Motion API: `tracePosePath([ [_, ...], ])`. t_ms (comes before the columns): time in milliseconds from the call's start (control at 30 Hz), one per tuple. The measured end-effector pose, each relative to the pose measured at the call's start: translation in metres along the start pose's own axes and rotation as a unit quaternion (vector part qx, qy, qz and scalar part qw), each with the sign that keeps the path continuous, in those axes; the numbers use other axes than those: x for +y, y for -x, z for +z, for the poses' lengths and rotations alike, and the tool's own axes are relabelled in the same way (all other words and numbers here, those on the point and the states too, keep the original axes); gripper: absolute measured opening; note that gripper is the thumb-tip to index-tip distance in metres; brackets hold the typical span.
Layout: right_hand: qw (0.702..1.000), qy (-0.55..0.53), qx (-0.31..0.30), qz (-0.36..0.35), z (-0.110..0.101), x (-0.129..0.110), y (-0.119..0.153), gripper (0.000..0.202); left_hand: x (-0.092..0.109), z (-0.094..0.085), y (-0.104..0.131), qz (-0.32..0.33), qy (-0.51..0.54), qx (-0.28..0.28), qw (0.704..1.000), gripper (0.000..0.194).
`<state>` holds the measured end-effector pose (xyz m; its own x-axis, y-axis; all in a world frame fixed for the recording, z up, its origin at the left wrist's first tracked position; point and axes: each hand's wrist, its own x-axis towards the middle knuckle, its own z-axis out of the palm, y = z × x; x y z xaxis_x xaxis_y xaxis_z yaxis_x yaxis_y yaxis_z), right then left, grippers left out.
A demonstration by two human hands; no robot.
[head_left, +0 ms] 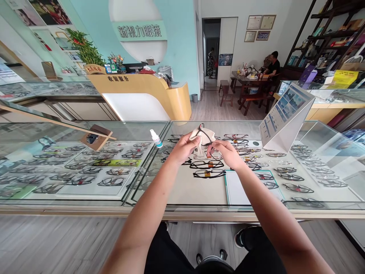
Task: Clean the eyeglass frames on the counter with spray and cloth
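Above the glass showcase (178, 190), both my hands are raised around one pair of dark-framed eyeglasses (203, 131). Fingers of my left hand (186, 144) are closed on a cream cleaning cloth (209, 134), which wraps part of the frame. With its fingertips pinched, my right hand (226, 151) grips the glasses on the right side, near a temple. The cloth and fingers hide much of the lenses. Left of my hands, a small white spray bottle (156, 138) stands on the glass top. Rows of eyeglasses (209, 174) lie beneath the glass.
A tilted mirror (54, 121) on a wooden stand (96, 137) occupies the left of the counter. A folded display card (286, 118) stands at the right. Beyond are a cashier desk (178, 102), wooden benches (226, 92) and a seated person (273, 65) at a table.
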<state>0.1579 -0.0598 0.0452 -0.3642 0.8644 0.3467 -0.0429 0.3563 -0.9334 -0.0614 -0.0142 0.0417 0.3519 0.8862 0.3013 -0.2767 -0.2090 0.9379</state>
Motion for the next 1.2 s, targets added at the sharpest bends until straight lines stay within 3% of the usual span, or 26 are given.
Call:
tracePosePath([
  [167, 1.000, 0.006, 0.002, -0.005, 0.001, 0.000, -0.001, 0.040, 0.000, 0.004, 0.001, 0.002, -0.031, -0.019, 0.999, 0.069],
  [367, 1.000, 0.011, -0.011, 0.002, 0.004, 0.005, -0.001, 0.042, -0.001, 0.009, 0.001, 0.007, -0.056, -0.001, 0.998, 0.086],
  [567, 0.999, 0.028, -0.031, 0.005, 0.006, 0.003, 0.002, 0.049, 0.001, 0.015, 0.002, 0.016, -0.068, 0.024, 0.997, 0.069],
  [833, 0.999, 0.020, -0.033, 0.005, 0.011, 0.001, 0.002, 0.045, -0.002, 0.025, 0.006, 0.051, -0.073, 0.051, 0.995, 0.063],
  [1067, 0.999, 0.024, -0.029, 0.005, 0.019, 0.001, 0.003, 0.049, -0.005, 0.020, 0.004, 0.096, -0.103, 0.146, 0.979, 0.064],
  [1200, 0.999, 0.024, -0.026, 0.001, 0.017, -0.001, 0.003, 0.047, -0.007, 0.014, 0.001, 0.096, -0.110, 0.151, 0.978, 0.064],
])
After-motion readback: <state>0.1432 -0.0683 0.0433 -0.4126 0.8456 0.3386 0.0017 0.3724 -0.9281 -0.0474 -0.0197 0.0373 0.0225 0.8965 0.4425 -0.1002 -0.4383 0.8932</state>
